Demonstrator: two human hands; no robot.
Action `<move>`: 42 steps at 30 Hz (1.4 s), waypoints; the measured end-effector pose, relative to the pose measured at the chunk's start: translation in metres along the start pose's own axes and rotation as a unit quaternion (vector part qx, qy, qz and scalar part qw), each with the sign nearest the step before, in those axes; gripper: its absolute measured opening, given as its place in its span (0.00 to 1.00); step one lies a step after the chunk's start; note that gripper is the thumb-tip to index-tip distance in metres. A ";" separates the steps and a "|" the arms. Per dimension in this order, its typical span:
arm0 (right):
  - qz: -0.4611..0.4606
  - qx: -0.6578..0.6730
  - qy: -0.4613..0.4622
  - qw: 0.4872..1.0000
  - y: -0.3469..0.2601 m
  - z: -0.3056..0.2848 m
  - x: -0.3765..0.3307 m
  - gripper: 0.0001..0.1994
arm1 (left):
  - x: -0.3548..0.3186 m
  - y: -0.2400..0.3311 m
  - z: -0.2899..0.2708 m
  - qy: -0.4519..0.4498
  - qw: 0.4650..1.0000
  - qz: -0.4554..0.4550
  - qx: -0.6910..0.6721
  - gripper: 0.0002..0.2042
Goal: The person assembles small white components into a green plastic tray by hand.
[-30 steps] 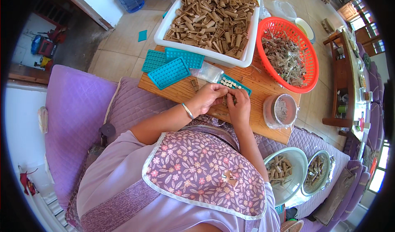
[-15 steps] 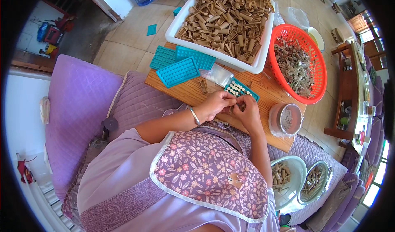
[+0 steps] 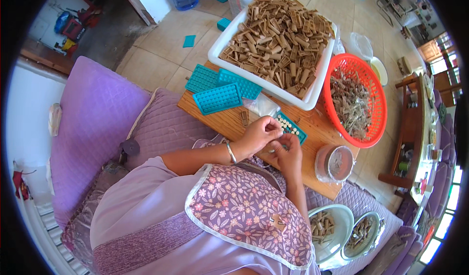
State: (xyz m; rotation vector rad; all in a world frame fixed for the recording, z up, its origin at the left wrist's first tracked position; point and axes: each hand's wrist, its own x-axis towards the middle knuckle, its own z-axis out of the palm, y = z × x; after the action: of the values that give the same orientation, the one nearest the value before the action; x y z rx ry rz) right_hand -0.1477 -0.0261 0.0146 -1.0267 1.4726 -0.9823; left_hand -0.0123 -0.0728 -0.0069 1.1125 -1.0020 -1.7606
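My left hand (image 3: pixel 260 134) and my right hand (image 3: pixel 289 154) meet over the near edge of a wooden board (image 3: pixel 317 131), fingers pinched together on a small pale piece that I can barely make out. A silver bangle circles my left wrist. Just beyond my fingers lies a teal moulded tray (image 3: pixel 291 126) with white pieces seated in its holes. One loose brown tube (image 3: pixel 245 117) lies on the board near my left hand. A white tub (image 3: pixel 225 40) heaped with brown tubes stands at the far side of the board.
Three empty teal trays (image 3: pixel 218 98) lie at the board's left end. A red basket (image 3: pixel 376 128) of thin grey-brown pieces sits on the right, a round lidded container (image 3: pixel 335 162) nearer me. Two bowls (image 3: pixel 342 216) of brown pieces rest on purple cushions at lower right.
Both hands stay together at the board's near edge, working the small piece between the fingers. The view has shifted slightly; nothing on the board has moved.
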 end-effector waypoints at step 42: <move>0.121 0.231 -0.018 0.965 -0.004 0.009 0.000 0.05 | 0.038 0.141 -0.108 0.216 0.668 0.391 0.595 0.05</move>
State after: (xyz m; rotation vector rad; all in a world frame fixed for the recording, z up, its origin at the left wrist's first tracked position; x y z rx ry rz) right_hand -0.1385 -0.0282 0.0173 -0.5112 1.2231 -1.0548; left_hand 0.1080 -0.1792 0.0779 1.3612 -1.9667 0.0608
